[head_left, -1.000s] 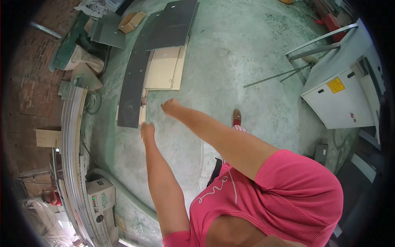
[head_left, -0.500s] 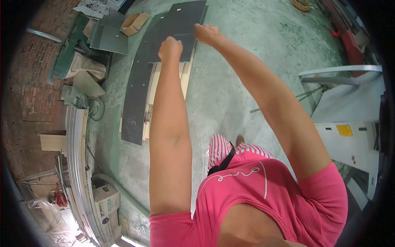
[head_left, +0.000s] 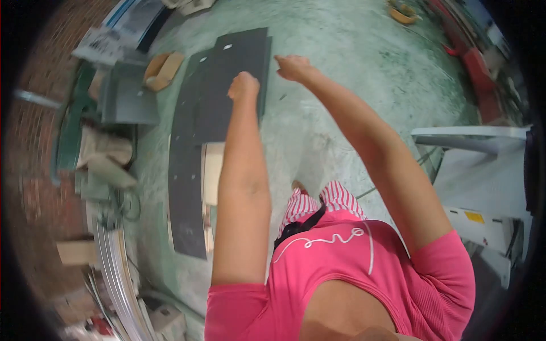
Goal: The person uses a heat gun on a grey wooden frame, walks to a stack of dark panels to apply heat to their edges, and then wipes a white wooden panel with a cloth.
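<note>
Both my arms stretch out in front of me at about chest height. My left hand (head_left: 244, 86) is closed in a loose fist, and no object shows in it. From my view it overlaps the right part of a stack of dark grey panels (head_left: 187, 113) lying low on the floor. My right hand (head_left: 293, 67) is also closed, the knuckles turned forward, just right of the stack's edge in the picture. Nothing sticks out of it. Pale wooden boards (head_left: 212, 170) show under the panels beside my left forearm.
A cardboard box (head_left: 165, 71) and grey sheets (head_left: 129, 94) stand left of the panels. Long metal profiles (head_left: 116, 273) lie at lower left. On the right is a white machine table (head_left: 472, 133), with a red beam (head_left: 480, 85) beyond it. A yellow basket (head_left: 402, 14) sits far off.
The view has shifted, so the panels and the machinery at left appear lower. My feet have changed stride. Both hands remain held out and closed, slightly lower and further right in the picture.
</note>
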Tool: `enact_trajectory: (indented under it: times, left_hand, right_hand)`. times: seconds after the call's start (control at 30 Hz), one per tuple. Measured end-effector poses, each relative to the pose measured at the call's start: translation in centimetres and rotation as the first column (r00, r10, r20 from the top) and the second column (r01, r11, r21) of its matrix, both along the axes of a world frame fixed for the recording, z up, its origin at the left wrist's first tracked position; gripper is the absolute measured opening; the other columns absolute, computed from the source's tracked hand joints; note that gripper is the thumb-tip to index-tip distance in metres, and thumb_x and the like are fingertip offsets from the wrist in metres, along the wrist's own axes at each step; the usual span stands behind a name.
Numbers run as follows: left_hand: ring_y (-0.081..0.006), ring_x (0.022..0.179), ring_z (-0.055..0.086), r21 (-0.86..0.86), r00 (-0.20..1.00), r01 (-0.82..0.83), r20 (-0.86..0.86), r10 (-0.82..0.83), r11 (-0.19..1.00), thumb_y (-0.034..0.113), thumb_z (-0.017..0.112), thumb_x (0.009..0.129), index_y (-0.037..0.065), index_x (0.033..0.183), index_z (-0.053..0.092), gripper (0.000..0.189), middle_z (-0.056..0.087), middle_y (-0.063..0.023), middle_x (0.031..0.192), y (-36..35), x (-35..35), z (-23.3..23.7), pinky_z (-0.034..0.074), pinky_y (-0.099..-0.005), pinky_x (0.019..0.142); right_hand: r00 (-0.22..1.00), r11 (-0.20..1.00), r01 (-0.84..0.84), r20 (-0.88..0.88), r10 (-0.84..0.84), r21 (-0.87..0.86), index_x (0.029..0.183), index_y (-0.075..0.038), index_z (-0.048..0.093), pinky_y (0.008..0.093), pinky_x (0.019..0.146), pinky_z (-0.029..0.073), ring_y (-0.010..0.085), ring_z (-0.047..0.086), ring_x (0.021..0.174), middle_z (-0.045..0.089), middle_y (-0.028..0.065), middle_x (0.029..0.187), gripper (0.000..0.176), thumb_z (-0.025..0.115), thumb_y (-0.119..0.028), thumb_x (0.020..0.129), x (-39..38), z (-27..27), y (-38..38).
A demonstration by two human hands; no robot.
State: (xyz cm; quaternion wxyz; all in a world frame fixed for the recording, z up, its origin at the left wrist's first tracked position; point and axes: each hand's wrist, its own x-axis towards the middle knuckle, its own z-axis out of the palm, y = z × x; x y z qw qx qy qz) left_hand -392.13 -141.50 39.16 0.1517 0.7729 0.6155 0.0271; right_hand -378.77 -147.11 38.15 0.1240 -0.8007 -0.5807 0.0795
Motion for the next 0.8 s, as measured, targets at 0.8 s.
enact_trajectory:
  times: [0.8]
  left_hand:
    - [-0.0314,0.100,0.056,-0.044,0.970,0.225,-0.081,-0.228,0.973,0.029,0.055,0.079,0.003,0.101,0.060,0.034,0.058,-0.0163,0.107,44.8,56.1,-2.9,0.046,-0.0386,0.083]
  right_hand:
    - [0.975,0.977,0.171,-0.121,-0.186,-0.127,0.109,-0.007,0.048,0.0461,0.077,0.045,0.0339,0.056,0.096,0.059,0.0170,0.098,0.036,0.052,-0.024,0.077,58.2,-4.0,42.8]
